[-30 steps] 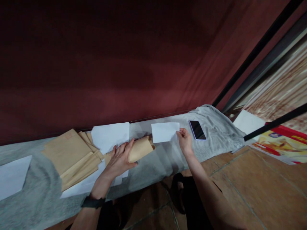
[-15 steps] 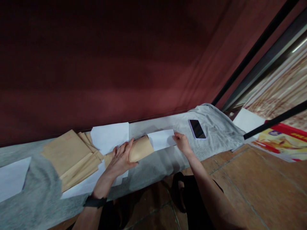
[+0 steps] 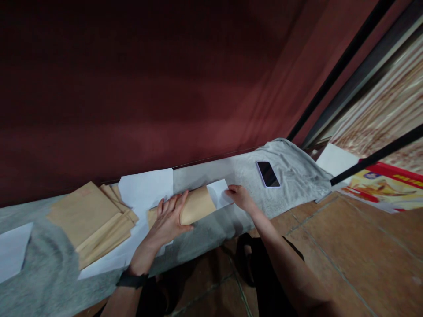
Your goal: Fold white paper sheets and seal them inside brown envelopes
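A brown paper envelope point(image 3: 198, 206) lies on the grey cloth, its mouth facing right. My left hand point(image 3: 170, 216) spans its left part, thumb at the near edge and fingers across the top, holding it. Out of the envelope's mouth sticks a folded white sheet of paper point(image 3: 219, 193); the rest of it is hidden inside. At the sheet's right end, my right hand point(image 3: 240, 197) pinches it between thumb and fingers. White sheets point(image 3: 147, 187) lie left of and partly under my left hand, beside a fanned pile of brown envelopes point(image 3: 87, 215).
A phone point(image 3: 268, 174) lies on the grey cloth point(image 3: 297, 176) at the right. Another white paper point(image 3: 13, 251) is at the far left. A dark red panel point(image 3: 165, 110) rises behind. Black bars and a printed red-yellow carton point(image 3: 386, 185) stand right, over the tiled floor.
My right hand has moved left, sliding the white sheet deeper into the envelope, so less of it shows. My left hand stays on the envelope. The view has shifted slightly.
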A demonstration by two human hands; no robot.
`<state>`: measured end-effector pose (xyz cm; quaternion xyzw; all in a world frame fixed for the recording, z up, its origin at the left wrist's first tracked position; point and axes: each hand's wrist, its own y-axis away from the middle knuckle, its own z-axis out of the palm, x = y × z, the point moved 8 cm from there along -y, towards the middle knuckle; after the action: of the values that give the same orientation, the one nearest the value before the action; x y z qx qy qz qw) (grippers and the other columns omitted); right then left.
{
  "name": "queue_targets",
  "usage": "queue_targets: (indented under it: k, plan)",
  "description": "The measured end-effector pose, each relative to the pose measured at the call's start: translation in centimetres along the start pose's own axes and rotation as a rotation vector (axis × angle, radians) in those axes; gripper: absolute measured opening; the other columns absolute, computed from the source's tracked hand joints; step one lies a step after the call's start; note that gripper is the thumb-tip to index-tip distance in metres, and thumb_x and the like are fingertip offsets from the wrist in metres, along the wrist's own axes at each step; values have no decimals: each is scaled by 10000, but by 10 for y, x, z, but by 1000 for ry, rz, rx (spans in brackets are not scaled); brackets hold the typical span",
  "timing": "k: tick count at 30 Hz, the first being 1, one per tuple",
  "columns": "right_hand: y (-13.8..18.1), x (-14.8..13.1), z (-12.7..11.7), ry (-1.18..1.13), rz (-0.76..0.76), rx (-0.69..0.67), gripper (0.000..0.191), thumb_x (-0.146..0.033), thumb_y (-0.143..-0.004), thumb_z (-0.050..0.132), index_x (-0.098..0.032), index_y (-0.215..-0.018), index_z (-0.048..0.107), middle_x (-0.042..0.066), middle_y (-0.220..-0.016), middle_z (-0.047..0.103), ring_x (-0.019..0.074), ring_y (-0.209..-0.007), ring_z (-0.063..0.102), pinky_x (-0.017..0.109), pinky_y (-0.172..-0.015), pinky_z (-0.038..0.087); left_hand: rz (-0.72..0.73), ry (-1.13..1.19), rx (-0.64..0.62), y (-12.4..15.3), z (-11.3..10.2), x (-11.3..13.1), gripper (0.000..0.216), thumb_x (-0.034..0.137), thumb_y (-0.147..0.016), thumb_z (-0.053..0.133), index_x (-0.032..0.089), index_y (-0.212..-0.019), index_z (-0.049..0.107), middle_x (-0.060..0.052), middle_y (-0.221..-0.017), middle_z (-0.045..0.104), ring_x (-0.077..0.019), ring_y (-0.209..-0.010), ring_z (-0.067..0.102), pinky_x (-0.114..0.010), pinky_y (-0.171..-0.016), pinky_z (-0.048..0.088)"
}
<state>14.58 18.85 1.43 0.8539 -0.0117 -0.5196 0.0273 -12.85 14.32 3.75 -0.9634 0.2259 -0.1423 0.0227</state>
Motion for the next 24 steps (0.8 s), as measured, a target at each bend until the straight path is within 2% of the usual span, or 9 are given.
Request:
queue_targets:
  k: [3,8,15,20,24]
  plan:
    - [-1,-4,15,20,-34,-18,345,-399,-827,547,-220,-543,468,-56,-527,399,114,-543,444,230,-515,318,13,-17,15,-2,2,4,1184,508,-692,784,280,-1609,70,-156,-1464,474,-375,-1373,434,-623,-1195,161]
    - [-1,-3,39,-44,-36,-56,327,-392,-842,554,-202,-577,555,-29,-635,525,122,-635,503,230,-594,355,38,-40,41,-3,3,8,1174,511,-695,779,260,-1610,88,-168,-1460,472,-382,-1354,449,-626,-1190,165]
    - [7,10,76,-232,194,-183,195,-303,-816,593,-194,-688,691,-27,-598,597,115,-557,517,220,-548,373,78,-33,58,-3,4,11,1140,494,-721,759,256,-1612,88,-156,-1421,509,-370,-1350,457,-612,-1193,168]
    - [7,8,78,-217,156,-146,158,-274,-795,618,-184,-714,719,-37,-585,601,111,-563,526,203,-527,370,89,-25,74,-4,3,11,1121,509,-733,743,271,-1612,90,-139,-1400,529,-362,-1328,477,-610,-1193,175]
    - [6,6,67,-139,139,-32,106,-216,-778,623,-176,-729,708,-45,-578,590,105,-577,531,188,-513,342,96,-30,78,-4,3,11,1132,506,-723,753,262,-1614,99,-148,-1412,518,-366,-1337,468,-612,-1196,174]
